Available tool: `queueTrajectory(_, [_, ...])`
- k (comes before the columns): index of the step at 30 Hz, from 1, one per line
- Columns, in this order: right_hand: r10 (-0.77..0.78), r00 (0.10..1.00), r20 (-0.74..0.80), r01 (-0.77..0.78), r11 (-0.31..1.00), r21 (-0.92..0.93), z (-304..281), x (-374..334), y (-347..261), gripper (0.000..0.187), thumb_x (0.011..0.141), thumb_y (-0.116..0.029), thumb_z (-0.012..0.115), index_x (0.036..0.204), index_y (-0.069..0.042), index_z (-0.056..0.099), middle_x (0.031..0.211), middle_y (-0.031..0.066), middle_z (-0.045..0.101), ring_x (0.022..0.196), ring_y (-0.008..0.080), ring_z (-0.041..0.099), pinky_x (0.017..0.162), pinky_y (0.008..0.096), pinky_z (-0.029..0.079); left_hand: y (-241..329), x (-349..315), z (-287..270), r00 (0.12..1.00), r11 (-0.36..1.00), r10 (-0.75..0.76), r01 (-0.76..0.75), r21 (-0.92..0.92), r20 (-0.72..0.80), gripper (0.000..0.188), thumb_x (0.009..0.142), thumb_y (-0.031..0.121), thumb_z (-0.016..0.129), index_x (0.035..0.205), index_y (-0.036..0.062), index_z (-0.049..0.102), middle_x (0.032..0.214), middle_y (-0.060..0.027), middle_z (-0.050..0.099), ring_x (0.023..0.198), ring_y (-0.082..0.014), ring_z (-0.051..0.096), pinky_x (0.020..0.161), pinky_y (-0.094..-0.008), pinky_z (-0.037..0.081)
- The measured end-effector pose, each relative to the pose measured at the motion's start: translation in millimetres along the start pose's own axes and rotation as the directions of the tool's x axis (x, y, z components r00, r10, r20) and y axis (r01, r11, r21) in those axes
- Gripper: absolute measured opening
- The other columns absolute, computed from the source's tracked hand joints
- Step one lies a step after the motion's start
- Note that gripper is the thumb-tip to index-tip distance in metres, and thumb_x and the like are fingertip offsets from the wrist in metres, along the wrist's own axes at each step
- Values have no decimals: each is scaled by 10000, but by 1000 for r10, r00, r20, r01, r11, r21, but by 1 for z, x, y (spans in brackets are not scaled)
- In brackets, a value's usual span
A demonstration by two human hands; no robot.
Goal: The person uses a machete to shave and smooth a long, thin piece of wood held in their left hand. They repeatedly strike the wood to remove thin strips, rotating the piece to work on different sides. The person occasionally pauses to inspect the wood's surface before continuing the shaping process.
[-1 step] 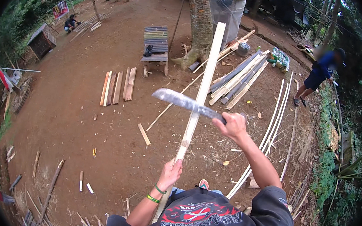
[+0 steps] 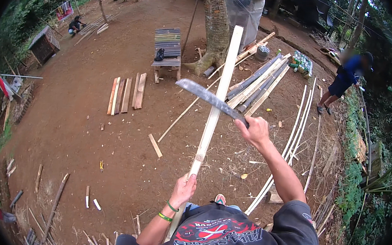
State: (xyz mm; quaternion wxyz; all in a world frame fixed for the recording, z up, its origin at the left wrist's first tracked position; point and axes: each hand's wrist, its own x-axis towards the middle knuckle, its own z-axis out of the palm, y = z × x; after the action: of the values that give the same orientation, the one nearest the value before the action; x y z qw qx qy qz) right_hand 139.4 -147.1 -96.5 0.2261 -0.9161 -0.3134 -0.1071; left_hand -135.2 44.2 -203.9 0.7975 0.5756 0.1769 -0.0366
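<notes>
A long pale bamboo strip (image 2: 208,133) slants away from me, its lower end passing down along my body. Closed around it near the bottom is my left hand (image 2: 183,190), with green and yellow bands on the wrist. My right hand (image 2: 255,132) grips the handle of a machete (image 2: 202,93), mostly hidden by the fingers. The dark, worn blade points to the upper left and crosses the strip above its middle. From this angle I cannot tell whether the blade touches the strip.
Split bamboo (image 2: 265,84) lies in a pile beside a tree trunk (image 2: 217,25). A low bench (image 2: 168,49) stands left of the trunk. Short planks (image 2: 127,94) lie on the dirt, and long thin strips (image 2: 298,127) stretch along the right. A person in blue (image 2: 344,77) stands far right; another (image 2: 75,26) crouches far left.
The machete and my right hand have shifted slightly to the right, and the blade tilts more steeply down toward the handle. My left hand and the bamboo strip stay nearly in place.
</notes>
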Motion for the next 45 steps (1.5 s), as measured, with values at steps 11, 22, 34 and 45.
queueTrajectory(11, [-419, 885, 204, 448, 886, -125, -32, -7, -23, 645, 843, -657, 601, 572, -73, 586, 456, 131, 544, 410, 300, 587, 417, 419, 445, 5, -17, -1, 990, 986, 121, -112, 124, -67, 345, 1032, 365, 511, 837, 81, 499, 583, 57, 439, 465, -29, 394, 400, -209, 300])
queueTrajectory(22, [-419, 891, 174, 447, 876, -179, -25, -12, -25, 655, 867, -678, 557, 582, -89, 587, 429, 86, 523, 354, 234, 537, 390, 381, 434, -7, -33, -9, 983, 977, 162, -147, 155, -91, 339, 1023, 337, 533, 844, 48, 541, 577, 53, 486, 490, -37, 454, 424, -243, 357])
queueTrajectory(34, [-317, 929, 190, 355, 908, -221, -28, -1, -20, 656, 873, -706, 519, 589, -116, 567, 464, 45, 538, 358, 172, 495, 393, 362, 425, 1, -39, -22, 985, 981, 120, -98, 170, -125, 353, 1011, 353, 549, 824, 54, 551, 564, 43, 501, 490, -48, 481, 436, -257, 391])
queueTrajectory(45, [-285, 940, 189, 319, 930, -185, -29, 5, -37, 666, 902, -695, 484, 577, -119, 562, 455, 37, 523, 354, 156, 483, 391, 362, 424, 0, -27, -30, 989, 980, 132, -120, 159, -67, 399, 1019, 397, 524, 826, 48, 533, 562, 35, 501, 493, -51, 477, 430, -259, 381])
